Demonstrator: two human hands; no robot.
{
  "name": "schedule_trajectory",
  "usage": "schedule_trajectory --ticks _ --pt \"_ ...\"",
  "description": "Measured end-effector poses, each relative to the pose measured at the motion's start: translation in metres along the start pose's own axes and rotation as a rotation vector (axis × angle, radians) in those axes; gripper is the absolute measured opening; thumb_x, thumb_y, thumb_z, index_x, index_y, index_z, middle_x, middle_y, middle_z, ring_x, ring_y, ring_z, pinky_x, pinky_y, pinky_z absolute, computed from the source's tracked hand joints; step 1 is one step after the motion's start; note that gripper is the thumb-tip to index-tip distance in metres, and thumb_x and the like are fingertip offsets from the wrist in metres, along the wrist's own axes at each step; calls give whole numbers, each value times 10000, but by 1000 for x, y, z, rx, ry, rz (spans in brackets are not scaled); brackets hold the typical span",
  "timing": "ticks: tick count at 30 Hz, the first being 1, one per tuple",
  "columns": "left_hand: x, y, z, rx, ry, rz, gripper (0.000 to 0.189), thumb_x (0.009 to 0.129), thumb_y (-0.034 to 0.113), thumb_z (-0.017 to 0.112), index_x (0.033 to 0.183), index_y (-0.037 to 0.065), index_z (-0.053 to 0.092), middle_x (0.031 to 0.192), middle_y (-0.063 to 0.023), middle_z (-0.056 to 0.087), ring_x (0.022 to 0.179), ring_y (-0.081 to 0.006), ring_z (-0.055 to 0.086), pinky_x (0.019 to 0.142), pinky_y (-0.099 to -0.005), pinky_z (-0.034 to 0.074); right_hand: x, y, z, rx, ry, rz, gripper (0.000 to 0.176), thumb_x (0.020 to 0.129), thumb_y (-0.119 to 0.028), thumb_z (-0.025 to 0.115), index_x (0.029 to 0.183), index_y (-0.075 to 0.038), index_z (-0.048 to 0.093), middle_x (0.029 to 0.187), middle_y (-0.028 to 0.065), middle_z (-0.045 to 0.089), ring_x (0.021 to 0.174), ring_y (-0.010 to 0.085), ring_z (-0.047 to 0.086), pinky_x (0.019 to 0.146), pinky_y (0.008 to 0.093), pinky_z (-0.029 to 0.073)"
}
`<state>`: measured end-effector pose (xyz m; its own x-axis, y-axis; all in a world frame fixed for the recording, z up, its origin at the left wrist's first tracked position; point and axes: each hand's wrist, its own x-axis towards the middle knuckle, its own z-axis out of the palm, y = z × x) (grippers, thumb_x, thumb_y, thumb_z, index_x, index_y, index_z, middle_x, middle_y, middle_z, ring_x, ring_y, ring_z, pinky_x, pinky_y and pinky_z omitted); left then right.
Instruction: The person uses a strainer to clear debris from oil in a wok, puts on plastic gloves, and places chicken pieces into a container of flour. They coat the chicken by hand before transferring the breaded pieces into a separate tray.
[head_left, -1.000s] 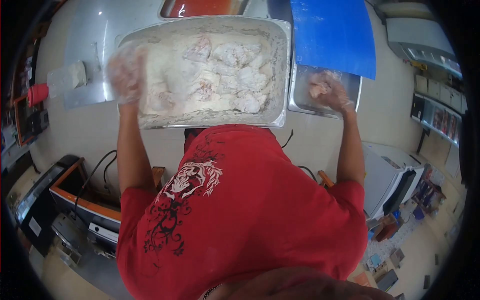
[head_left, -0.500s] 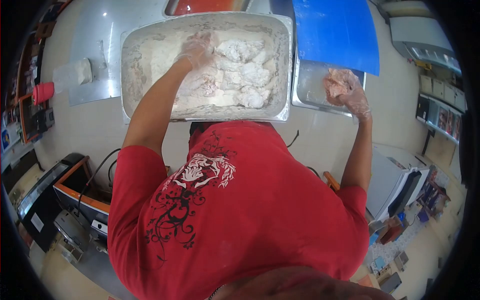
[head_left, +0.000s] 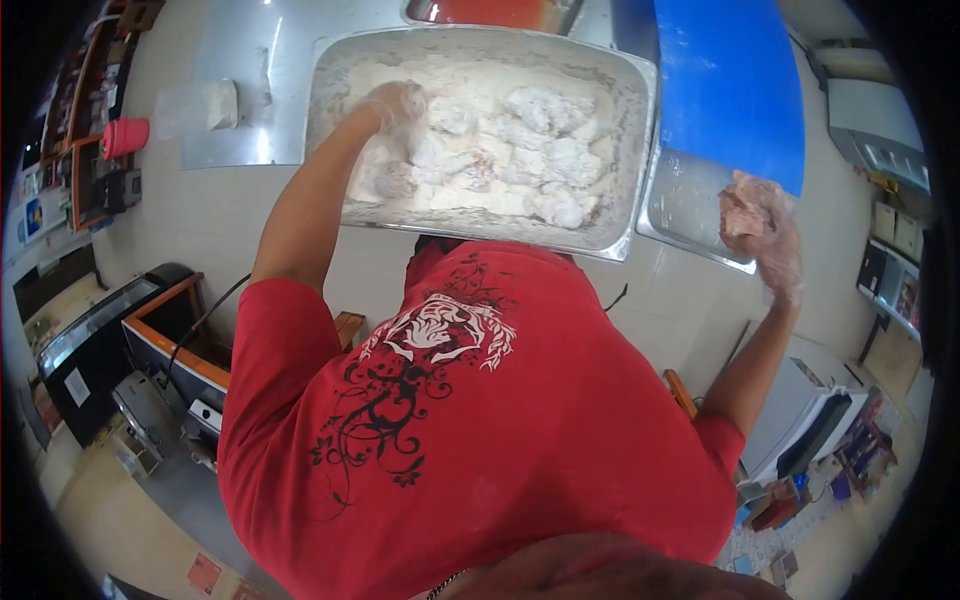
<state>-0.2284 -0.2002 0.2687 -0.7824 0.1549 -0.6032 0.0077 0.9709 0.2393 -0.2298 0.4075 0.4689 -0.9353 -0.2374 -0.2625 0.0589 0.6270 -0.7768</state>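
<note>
A large metal tray (head_left: 632,120) holds white flour (head_left: 465,78) with several coated chicken pieces (head_left: 550,110) lying in it. My left hand (head_left: 395,105), in a clear plastic glove, is over the flour at the tray's left side, close to some pieces. Its fingers are blurred and partly hidden, so their grip does not show. To the right, my gloved right hand (head_left: 778,240) is closed around a raw pinkish chicken piece (head_left: 743,210). It holds this piece over the right edge of a smaller metal tray (head_left: 685,195).
A blue sheet (head_left: 735,85) covers the back of the smaller tray. Behind the flour stands a container of reddish liquid (head_left: 490,12). A metal tabletop (head_left: 235,90) extends left, with a clear plastic bag (head_left: 205,107) and a red container (head_left: 125,137) farther left.
The view has shifted, so the trays appear farther right. My left hand has moved toward the flour tray's left side. My right hand has drawn the raw chicken piece toward the smaller tray's outer edge.
</note>
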Motion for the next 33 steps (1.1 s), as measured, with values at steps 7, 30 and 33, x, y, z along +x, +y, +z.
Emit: schedule_trajectory --ticks 7,30,33 --pt "-77 23 9 -196 -2 -99 715 895 285 608 1458 -64 340 1078 -303 665 1003 -403 672 883 -424 526 53 -129 88 -163 -134 -529 680 714 -417 842 1276 -102 621 1393 124 534 1326 294 476 1118 437 393" --pt "-97 1 64 -723 582 -10 475 914 316 667 1142 -84 549 1052 -262 650 959 -380 660 858 -412 520 166 -106 370 -208 -494 8 588 795 -323 735 1264 -6 575 1186 217 656 1043 378 638 949 412 482" --pt "-80 9 60 -701 621 -111 582 905 359 672 1208 -111 513 1076 -279 647 992 -395 654 889 -423 515 157 -108 378 -249 -335 -126 586 807 -336 716 1260 -5 551 1140 244 649 1025 398 626 941 439 481"
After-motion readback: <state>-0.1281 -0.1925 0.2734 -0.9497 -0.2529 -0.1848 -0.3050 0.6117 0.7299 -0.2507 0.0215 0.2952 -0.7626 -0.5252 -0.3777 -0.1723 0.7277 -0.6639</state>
